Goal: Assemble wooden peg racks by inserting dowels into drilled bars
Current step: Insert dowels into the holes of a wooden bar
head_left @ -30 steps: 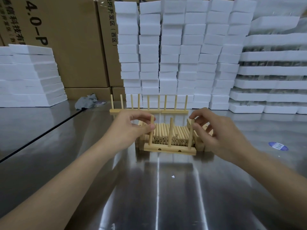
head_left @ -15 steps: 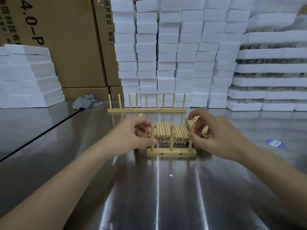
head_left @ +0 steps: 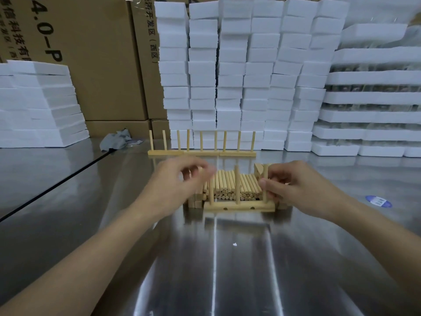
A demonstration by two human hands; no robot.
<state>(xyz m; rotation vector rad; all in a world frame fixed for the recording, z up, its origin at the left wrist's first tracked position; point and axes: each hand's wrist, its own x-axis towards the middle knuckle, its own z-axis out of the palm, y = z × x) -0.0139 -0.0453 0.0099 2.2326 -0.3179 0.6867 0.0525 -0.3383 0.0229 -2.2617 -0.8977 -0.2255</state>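
Note:
A drilled wooden bar (head_left: 239,205) lies flat on the steel table with three dowels standing upright in it. My right hand (head_left: 293,190) pinches the rightmost dowel (head_left: 265,179) at mid height. My left hand (head_left: 177,185) hovers blurred by the top of the leftmost dowel (head_left: 211,190), fingers loosely curled with nothing seen in them. Behind the bar sits a pile of loose dowels (head_left: 230,183). Spare bars (head_left: 197,201) are stacked at the pile's left, partly hidden by my left hand.
Three finished racks (head_left: 201,153) stand end to end farther back. Tall stacks of white foam blocks (head_left: 227,76) and cardboard boxes (head_left: 91,53) wall off the rear. A grey rag (head_left: 116,139) lies at back left and a blue sticker (head_left: 378,201) at right.
The bar with its three dowels came down off the pile onto the table. My left hand has let go of the left dowel and risen; my right hand stays on the right dowel.

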